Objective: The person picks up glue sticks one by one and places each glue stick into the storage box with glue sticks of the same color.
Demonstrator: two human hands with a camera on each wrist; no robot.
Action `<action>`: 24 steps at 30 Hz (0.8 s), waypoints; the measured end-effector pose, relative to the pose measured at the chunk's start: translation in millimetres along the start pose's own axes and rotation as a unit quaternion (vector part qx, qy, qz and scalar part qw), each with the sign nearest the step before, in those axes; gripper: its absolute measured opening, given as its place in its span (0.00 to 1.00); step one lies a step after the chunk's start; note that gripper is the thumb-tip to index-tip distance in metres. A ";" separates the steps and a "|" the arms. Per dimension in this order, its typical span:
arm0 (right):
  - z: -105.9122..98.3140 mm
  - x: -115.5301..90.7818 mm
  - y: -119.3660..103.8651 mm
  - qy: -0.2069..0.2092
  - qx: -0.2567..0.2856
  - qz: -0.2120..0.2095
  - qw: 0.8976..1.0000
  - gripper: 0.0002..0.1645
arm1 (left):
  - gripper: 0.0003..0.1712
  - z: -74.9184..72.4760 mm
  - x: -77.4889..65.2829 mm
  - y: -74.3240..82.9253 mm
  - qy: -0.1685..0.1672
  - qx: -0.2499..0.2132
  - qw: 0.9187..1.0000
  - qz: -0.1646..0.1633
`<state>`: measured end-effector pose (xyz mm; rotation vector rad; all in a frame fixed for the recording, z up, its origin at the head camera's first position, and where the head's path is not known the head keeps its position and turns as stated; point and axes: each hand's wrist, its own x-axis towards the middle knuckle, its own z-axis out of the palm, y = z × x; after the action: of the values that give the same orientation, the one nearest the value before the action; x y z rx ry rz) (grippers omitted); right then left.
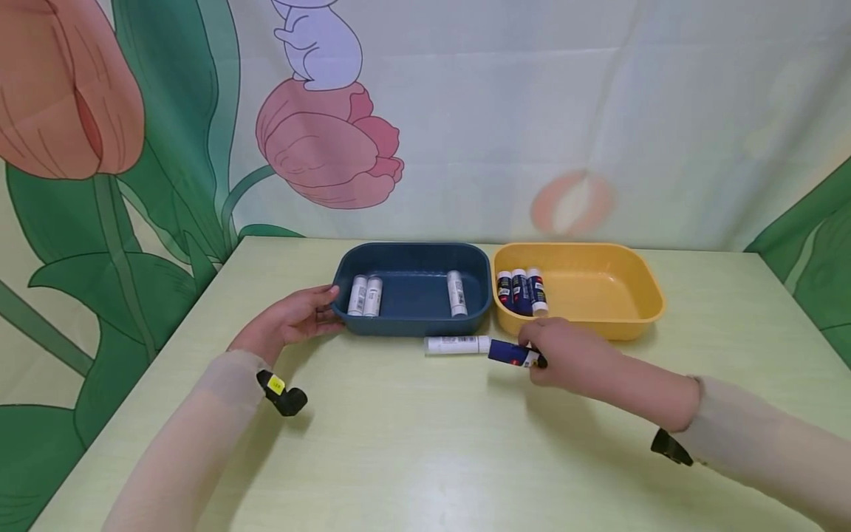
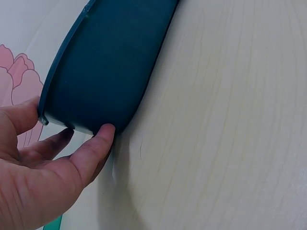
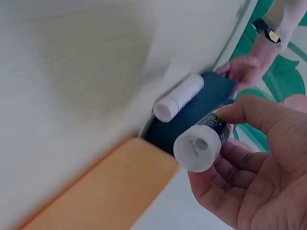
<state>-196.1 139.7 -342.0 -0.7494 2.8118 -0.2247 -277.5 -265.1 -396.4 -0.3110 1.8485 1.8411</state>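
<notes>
My right hand (image 1: pixel 575 355) pinches a dark blue glue stick (image 1: pixel 508 352) above the table, in front of the gap between the bins. In the right wrist view the white end of that glue stick (image 3: pixel 195 149) faces the camera. A white glue stick (image 1: pixel 455 345) lies on the table just in front of the blue bin (image 1: pixel 412 325). At that bin's left end, my left hand (image 1: pixel 295 318) touches the outer wall; in the left wrist view the thumb is at the rim and fingertips (image 2: pixel 106 132) rest lower on the wall.
Inside the blue bin stand or lean white glue sticks (image 1: pixel 365 295), two at the left and one (image 1: pixel 456 293) at the right. The yellow bin (image 1: pixel 625 329) beside it has three dark blue glue sticks (image 1: pixel 521 292) at its left. A printed curtain (image 1: pixel 479 133) hangs behind the table (image 1: pixel 412 451).
</notes>
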 end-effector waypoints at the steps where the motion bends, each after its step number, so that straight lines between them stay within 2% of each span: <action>1: -2.2 -1.8 2.5 -0.002 0.006 0.003 1.000 0.18 | 0.37 0.2 0.1 0.3 0.000 0.000 1.000 0.000; 8: -20.7 -15.5 20.9 0.014 0.034 0.003 0.999 0.18 | 0.36 1.3 1.0 0.7 -0.001 0.006 1.000 0.000; 16: -51.7 -21.2 44.8 0.009 0.110 0.014 0.994 0.19 | 0.37 1.2 0.5 1.0 0.002 0.005 1.000 -0.001; 24: -86.8 -15.0 62.3 -0.001 0.097 0.042 0.994 0.26 | 0.37 1.5 -0.7 1.8 0.004 0.003 1.000 -0.003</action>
<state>-234.7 208.6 -268.4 -0.5861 2.7601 -0.4744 -277.6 -263.7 -394.4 -0.3217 1.8569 1.8315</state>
